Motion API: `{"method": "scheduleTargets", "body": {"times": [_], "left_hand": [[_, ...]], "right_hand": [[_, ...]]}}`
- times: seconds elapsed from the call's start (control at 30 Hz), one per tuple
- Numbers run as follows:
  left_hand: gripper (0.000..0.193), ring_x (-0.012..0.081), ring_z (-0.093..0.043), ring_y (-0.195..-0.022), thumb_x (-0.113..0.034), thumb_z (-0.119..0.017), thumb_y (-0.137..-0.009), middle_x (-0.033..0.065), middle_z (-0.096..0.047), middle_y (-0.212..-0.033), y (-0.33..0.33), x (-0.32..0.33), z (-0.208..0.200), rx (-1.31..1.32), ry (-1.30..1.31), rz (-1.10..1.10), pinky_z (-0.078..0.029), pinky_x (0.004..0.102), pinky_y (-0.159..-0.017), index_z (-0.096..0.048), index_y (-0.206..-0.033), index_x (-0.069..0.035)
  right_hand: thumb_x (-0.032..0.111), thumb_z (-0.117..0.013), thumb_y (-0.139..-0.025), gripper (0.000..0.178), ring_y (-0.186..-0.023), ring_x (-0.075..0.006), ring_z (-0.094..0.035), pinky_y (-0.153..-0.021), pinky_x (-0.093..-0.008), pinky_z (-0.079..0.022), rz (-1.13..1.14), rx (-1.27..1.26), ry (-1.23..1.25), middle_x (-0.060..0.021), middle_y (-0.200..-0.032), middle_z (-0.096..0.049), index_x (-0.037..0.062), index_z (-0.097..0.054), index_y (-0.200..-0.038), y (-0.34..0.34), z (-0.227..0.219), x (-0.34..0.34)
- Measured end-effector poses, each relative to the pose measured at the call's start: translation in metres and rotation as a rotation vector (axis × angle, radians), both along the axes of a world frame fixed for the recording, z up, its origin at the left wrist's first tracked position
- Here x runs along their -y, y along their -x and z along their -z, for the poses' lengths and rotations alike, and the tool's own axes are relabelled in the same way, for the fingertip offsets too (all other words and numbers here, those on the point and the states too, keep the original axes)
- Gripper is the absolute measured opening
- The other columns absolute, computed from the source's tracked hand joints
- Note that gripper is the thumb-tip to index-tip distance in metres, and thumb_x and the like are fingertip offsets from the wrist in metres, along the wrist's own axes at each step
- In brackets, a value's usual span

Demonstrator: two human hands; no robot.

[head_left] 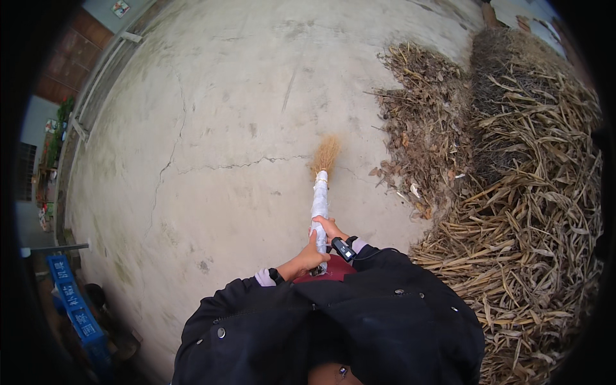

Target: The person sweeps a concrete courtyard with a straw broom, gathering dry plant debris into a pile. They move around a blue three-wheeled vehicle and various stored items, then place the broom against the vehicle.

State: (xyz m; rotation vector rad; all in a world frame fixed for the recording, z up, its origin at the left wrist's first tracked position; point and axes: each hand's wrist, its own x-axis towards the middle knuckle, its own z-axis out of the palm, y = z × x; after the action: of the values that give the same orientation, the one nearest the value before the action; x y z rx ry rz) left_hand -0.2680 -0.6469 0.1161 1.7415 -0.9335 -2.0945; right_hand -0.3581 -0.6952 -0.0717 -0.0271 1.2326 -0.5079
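Note:
Both of my hands are wrapped round the white-wrapped handle of a straw broom (320, 200), which points away from me over the pale concrete floor. My left hand (308, 258) is closed on the near end of the handle. A little farther up, my right hand (330, 228) grips it too. Tan bristles fan out at the far end, slightly blurred, above a crack in the concrete. I cannot tell whether they touch the floor. The handle's near end is partly hidden by my hand.
Dry leaves and bits of stalk (428, 122) lie scattered to the right. Beyond them rises a large heap of dry corn stalks (526, 212), reaching down beside my right arm. At the lower left stands a blue metal frame (76, 305), and a low ledge (96, 90) runs along the left.

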Motion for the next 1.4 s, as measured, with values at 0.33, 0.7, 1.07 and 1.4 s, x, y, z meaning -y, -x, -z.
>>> {"method": "scheduleTargets", "body": {"times": [0.33,0.7,1.07,1.4], "left_hand": [[0.095,0.0246,-0.044,-0.116,-0.003,-0.06,-0.071,0.0201,-0.037,-0.134,0.038,0.152,0.051,-0.323,-0.062,0.196,-0.04,0.0304,-0.092,-0.002,-0.147,-0.004],[0.109,0.0319,-0.052,-0.114,-0.009,-0.065,-0.069,0.028,-0.039,-0.133,0.038,0.208,0.031,0.037,-0.003,0.078,-0.044,0.0345,-0.089,0.014,-0.142,0.003],[0.1,0.0246,-0.041,-0.124,-0.003,-0.061,-0.07,0.0191,-0.032,-0.141,0.054,0.399,-0.003,-0.26,-0.066,0.232,-0.036,0.0314,-0.098,0.002,-0.147,-0.005],[0.1,0.0247,-0.052,-0.104,-0.006,-0.062,-0.072,0.0199,-0.04,-0.128,0.143,0.565,0.053,-0.129,-0.177,0.119,-0.049,0.0306,-0.079,0.008,-0.144,0.002]], "right_hand": [[0.019,-0.063,-0.072,0.067,-0.08,-0.029,-0.058,-0.066,-0.0432,-0.051,0.203,-0.403,0.087,-0.023,-0.098,-0.048,-0.0027,-0.019,-0.118,0.109,0.036,0.124],[0.02,-0.061,-0.079,0.034,-0.059,-0.0252,-0.058,-0.054,-0.0377,-0.051,0.021,0.241,0.154,-0.0151,-0.072,-0.056,-0.0024,-0.043,-0.098,0.053,-0.006,0.202],[0.016,-0.061,-0.078,0.055,-0.086,-0.0257,-0.053,-0.069,-0.044,-0.051,0.302,-0.205,0.151,-0.0183,-0.105,-0.036,0.0076,-0.015,-0.106,0.112,-0.009,0.364],[0.025,-0.063,-0.074,0.047,-0.063,-0.0279,-0.058,-0.058,-0.0406,-0.051,0.11,0.109,-0.103,-0.0166,-0.078,-0.056,-0.003,-0.042,-0.106,0.165,0.018,0.539]]}}
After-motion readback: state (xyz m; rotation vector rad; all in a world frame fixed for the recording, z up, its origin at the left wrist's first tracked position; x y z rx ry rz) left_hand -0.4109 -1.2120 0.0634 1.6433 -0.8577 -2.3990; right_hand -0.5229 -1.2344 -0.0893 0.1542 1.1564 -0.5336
